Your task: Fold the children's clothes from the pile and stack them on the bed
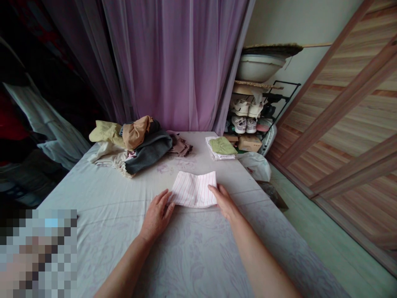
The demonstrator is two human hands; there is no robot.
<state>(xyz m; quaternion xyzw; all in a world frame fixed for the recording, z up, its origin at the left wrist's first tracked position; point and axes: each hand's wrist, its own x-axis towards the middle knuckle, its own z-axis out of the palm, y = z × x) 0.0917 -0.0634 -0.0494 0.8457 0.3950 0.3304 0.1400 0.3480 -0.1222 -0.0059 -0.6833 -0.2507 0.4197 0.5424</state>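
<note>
Striped cloth (pixel 196 189), white with thin pink lines, lies flat between the two hands on the patterned sheet (pixel 186 256). Looks folded down to a compact, roughly four-sided shape; far edge dips a bit in the middle.

Left hand (pixel 157 213): at the striped cloth's left edge, back of hand up, fingers loosely bent and slightly spread, thumb near the cloth's near-left corner. Fingers touch the edge; can't tell if they pinch any fabric.

Right hand (pixel 225 202): at the striped cloth's right edge, thumb over the top, other fingers mostly hidden behind. Reads as a closed grip on that edge.

Beyond the striped cloth, to its left: loose heap of clothes. Yellow-green piece (pixel 105 133), tan piece (pixel 138 131) on top, dark grey garment (pixel 150 151) draped toward the near side, cream garment (pixel 108 156) at the heap's left. Brown cloth (pixel 181 147) sits at the heap's right end, ruffled edge.

Beyond the striped cloth, to its right: small neat stack, green cloth (pixel 222 145) over white cloth (pixel 225 157).

Further past the striped cloth: purple curtain (pixel 173 62) straight behind; off to its right a rack with shoes (pixel 240 107) and a white basin (pixel 260 67) above them. Far left of it, probably hanging clothes (pixel 23 105), too dark to sort out.
</note>
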